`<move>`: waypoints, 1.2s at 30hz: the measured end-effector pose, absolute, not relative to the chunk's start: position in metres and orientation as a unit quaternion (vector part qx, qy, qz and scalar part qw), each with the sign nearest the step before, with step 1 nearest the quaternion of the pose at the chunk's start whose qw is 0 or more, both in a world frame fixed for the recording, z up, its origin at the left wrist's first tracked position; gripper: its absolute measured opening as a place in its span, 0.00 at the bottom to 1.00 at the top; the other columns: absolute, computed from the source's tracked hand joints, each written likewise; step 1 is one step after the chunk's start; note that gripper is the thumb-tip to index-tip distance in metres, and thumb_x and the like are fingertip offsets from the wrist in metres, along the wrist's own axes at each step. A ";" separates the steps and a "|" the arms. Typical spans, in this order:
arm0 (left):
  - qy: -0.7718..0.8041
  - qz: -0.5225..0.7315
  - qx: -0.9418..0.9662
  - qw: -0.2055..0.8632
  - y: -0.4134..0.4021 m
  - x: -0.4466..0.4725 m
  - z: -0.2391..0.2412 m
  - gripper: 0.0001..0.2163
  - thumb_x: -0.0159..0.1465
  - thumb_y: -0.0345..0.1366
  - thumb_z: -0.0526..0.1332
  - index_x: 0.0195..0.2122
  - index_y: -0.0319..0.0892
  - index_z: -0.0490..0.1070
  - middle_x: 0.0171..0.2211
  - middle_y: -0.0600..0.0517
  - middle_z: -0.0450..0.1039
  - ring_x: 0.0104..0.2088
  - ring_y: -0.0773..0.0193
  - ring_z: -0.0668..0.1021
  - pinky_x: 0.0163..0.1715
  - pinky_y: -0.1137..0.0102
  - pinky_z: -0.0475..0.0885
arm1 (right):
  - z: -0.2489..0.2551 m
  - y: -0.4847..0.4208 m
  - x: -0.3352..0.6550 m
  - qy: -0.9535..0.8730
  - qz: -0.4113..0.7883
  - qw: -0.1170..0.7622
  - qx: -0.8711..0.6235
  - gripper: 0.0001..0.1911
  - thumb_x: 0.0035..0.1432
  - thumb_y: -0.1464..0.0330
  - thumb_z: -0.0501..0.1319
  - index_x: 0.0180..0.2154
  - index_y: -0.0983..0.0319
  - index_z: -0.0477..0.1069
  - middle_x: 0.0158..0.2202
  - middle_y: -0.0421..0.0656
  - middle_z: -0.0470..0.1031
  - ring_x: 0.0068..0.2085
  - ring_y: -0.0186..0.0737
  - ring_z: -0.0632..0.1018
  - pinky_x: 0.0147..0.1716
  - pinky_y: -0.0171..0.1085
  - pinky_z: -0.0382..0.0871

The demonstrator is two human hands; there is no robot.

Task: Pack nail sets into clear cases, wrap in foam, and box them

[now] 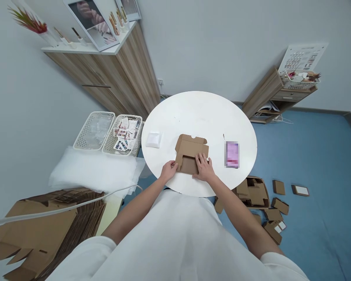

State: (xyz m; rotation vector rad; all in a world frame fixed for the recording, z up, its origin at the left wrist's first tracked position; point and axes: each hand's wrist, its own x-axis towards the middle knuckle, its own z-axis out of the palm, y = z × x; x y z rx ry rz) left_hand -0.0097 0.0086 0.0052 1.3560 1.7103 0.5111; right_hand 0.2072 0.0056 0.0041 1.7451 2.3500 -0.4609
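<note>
A brown cardboard box (190, 147), partly folded, lies on the white round table (204, 113) in front of me. Its lid panel with side flaps and a thumb notch extends away from me, and a shallow recess shows on the near side. My left hand (169, 170) pinches the box's near left edge between thumb and fingers. At the near right side, my right hand (204, 167) grips the box, fingers over its side wall and thumb by the front edge. The palm hides that corner.
A white packet (153, 139) lies left on the table, a blurred purple packet (232, 154) right. Baskets with clear bags (95, 130) and printed packets (125, 134), foam sheets (96, 169) and flat cardboard (43, 226) stand left. Small boxes (279, 187) lie on the floor right.
</note>
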 end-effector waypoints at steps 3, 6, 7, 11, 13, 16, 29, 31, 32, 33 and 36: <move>0.698 0.168 0.561 0.411 0.015 -0.009 0.004 0.10 0.57 0.40 0.55 0.36 0.42 0.70 0.33 0.49 0.74 0.34 0.61 0.74 0.36 0.68 0.66 | 0.006 0.005 0.208 0.795 -0.158 0.091 0.578 0.56 0.39 0.47 0.59 0.61 0.63 0.33 0.64 0.53 0.36 0.62 0.56 0.37 0.55 0.57 0.33; 0.704 0.128 0.582 0.388 0.019 -0.008 0.005 0.09 0.56 0.39 0.56 0.34 0.42 0.71 0.30 0.50 0.73 0.32 0.60 0.74 0.33 0.69 0.65 | 0.008 0.006 0.210 0.801 -0.159 0.092 0.570 0.57 0.38 0.47 0.60 0.61 0.62 0.32 0.64 0.53 0.38 0.62 0.55 0.39 0.55 0.57 0.32; 0.703 0.120 0.590 0.379 0.020 -0.007 0.006 0.09 0.56 0.39 0.56 0.34 0.42 0.71 0.30 0.49 0.73 0.32 0.60 0.74 0.33 0.69 0.65 | 0.008 0.006 0.210 0.803 -0.158 0.094 0.567 0.58 0.38 0.47 0.60 0.61 0.62 0.32 0.64 0.53 0.38 0.62 0.55 0.39 0.55 0.57 0.32; 0.696 0.099 0.614 0.358 0.025 -0.005 0.009 0.08 0.55 0.39 0.56 0.33 0.42 0.70 0.31 0.48 0.73 0.33 0.58 0.74 0.32 0.70 0.63 | 0.008 0.007 0.214 0.808 -0.155 0.100 0.560 0.58 0.37 0.47 0.61 0.61 0.62 0.32 0.64 0.53 0.37 0.62 0.56 0.39 0.55 0.57 0.32; 0.696 0.077 0.616 0.361 0.029 -0.005 0.010 0.09 0.56 0.39 0.55 0.34 0.42 0.69 0.32 0.48 0.73 0.34 0.58 0.74 0.31 0.70 0.63 | 0.008 0.008 0.216 0.812 -0.153 0.104 0.553 0.58 0.37 0.47 0.61 0.62 0.62 0.32 0.64 0.54 0.36 0.62 0.57 0.39 0.55 0.58 0.32; 0.697 0.026 0.614 0.369 0.036 -0.005 0.013 0.10 0.56 0.40 0.53 0.36 0.42 0.68 0.35 0.48 0.73 0.35 0.60 0.74 0.30 0.71 0.63 | 0.008 0.011 0.219 0.822 -0.150 0.107 0.539 0.59 0.37 0.46 0.60 0.62 0.62 0.33 0.63 0.54 0.37 0.62 0.57 0.39 0.55 0.58 0.32; 0.721 -0.084 0.635 0.265 0.031 0.006 0.007 0.09 0.54 0.38 0.54 0.34 0.42 0.66 0.34 0.47 0.72 0.35 0.57 0.74 0.26 0.70 0.64 | 0.008 0.012 0.230 0.858 -0.139 0.071 0.489 0.56 0.38 0.48 0.61 0.61 0.64 0.36 0.63 0.56 0.39 0.63 0.56 0.40 0.55 0.59 0.31; 0.729 -0.085 0.630 0.253 0.028 0.009 0.006 0.08 0.54 0.36 0.54 0.34 0.42 0.66 0.34 0.47 0.72 0.34 0.57 0.74 0.26 0.70 0.64 | 0.009 0.011 0.231 0.860 -0.139 0.066 0.486 0.56 0.38 0.48 0.61 0.61 0.64 0.37 0.63 0.56 0.40 0.62 0.56 0.40 0.55 0.59 0.31; 0.732 -0.085 0.628 0.250 0.027 0.010 0.005 0.08 0.54 0.36 0.54 0.34 0.42 0.66 0.33 0.47 0.72 0.34 0.57 0.74 0.25 0.70 0.64 | 0.009 0.011 0.232 0.861 -0.139 0.065 0.485 0.56 0.38 0.48 0.61 0.61 0.64 0.37 0.63 0.56 0.40 0.62 0.56 0.40 0.55 0.59 0.31; 0.734 -0.084 0.626 0.248 0.026 0.012 0.005 0.08 0.54 0.36 0.54 0.34 0.42 0.66 0.33 0.47 0.72 0.34 0.57 0.74 0.25 0.70 0.64 | 0.008 0.010 0.233 0.862 -0.138 0.063 0.484 0.56 0.38 0.48 0.61 0.61 0.64 0.37 0.63 0.56 0.40 0.62 0.56 0.40 0.55 0.59 0.30; 0.740 -0.074 0.621 0.247 0.023 0.014 0.003 0.08 0.56 0.36 0.53 0.34 0.41 0.66 0.32 0.47 0.72 0.34 0.57 0.74 0.27 0.69 0.64 | 0.008 0.011 0.234 0.864 -0.138 0.058 0.481 0.56 0.38 0.48 0.61 0.61 0.64 0.36 0.63 0.56 0.41 0.62 0.57 0.39 0.55 0.59 0.30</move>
